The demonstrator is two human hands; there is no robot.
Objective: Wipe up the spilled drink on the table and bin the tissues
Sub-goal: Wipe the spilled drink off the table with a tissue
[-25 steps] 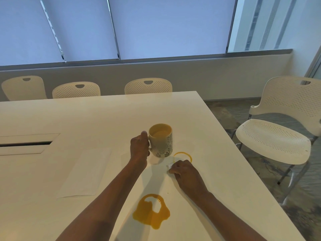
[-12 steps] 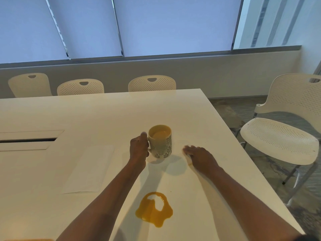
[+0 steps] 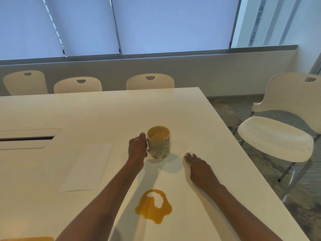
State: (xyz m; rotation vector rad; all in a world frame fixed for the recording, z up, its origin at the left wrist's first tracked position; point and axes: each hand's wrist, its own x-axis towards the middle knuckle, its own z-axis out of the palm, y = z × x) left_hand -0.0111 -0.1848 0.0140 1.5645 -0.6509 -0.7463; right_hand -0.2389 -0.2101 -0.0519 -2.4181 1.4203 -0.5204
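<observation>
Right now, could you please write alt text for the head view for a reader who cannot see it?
The left hand grips a mug by its handle, lifted just above a white table, while the right hand presses a tissue flat beside it. An orange puddle lies nearer the viewer, a paper sheet to the left, and chairs stand around.

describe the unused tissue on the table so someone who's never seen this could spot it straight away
Start at the big white table and find the dark cable slot on its left. Just nearer the person lies a flat white rectangular tissue sheet, left of the left hand that grips the patterned cream mug. It is the only flat, dry sheet lying loose, apart from the orange puddle.
</observation>
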